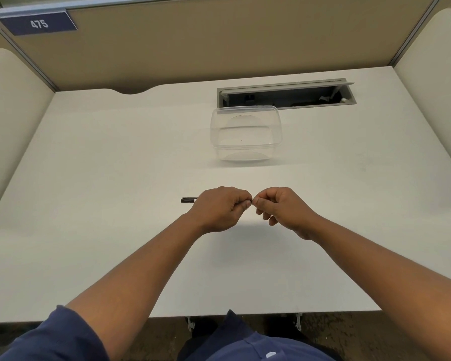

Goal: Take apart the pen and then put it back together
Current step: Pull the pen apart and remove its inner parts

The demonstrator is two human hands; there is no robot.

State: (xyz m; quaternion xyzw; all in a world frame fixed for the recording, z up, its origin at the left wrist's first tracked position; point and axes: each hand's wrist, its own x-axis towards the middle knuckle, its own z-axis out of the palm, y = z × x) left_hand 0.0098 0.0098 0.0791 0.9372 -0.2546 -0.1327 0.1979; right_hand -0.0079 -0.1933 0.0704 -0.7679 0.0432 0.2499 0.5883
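A thin black pen (188,200) is held level above the middle of the white desk. My left hand (220,207) is closed around its barrel, and only the pen's left end sticks out past the fist. My right hand (280,207) meets the left at the pen's right end, with thumb and forefinger pinched on the tip there. That end of the pen is hidden by the fingers, so I cannot tell whether a part has come loose.
A see-through plastic tub (246,133) stands on the desk (102,165) behind my hands. Farther back an open cable hatch (287,94) is cut into the desktop. Partition walls close in the back and both sides.
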